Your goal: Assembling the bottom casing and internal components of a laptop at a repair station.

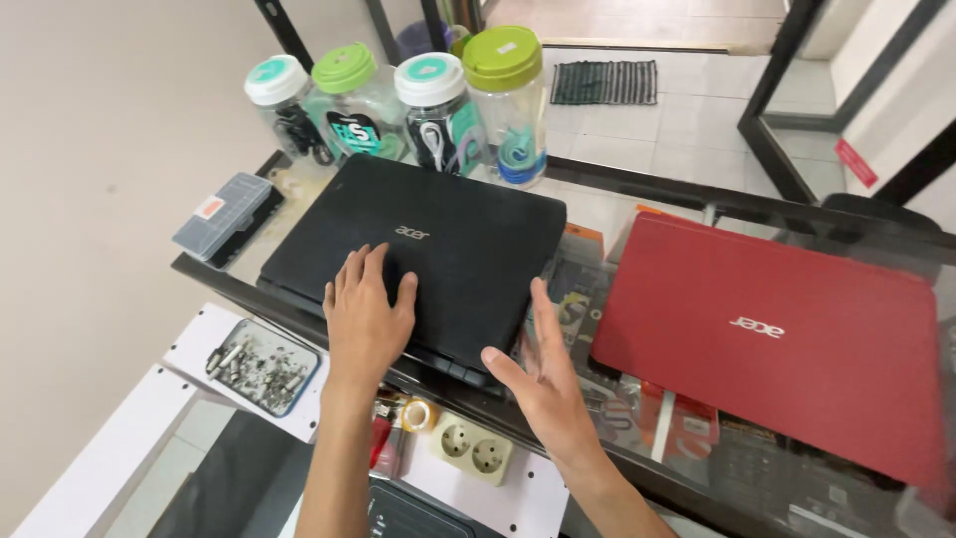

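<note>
left hand [365,314] flat and spread on the closed black laptop [418,254] at the glass table's [637,194] near-left edge, right hand [543,384] open beside it, gripping nothing; a careless shove could slide it off the edge.

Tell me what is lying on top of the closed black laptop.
The left hand lies flat on the black laptop lid. The right hand is at its front right corner. Nothing else rests on it; the lid under the palm is hidden.
</note>
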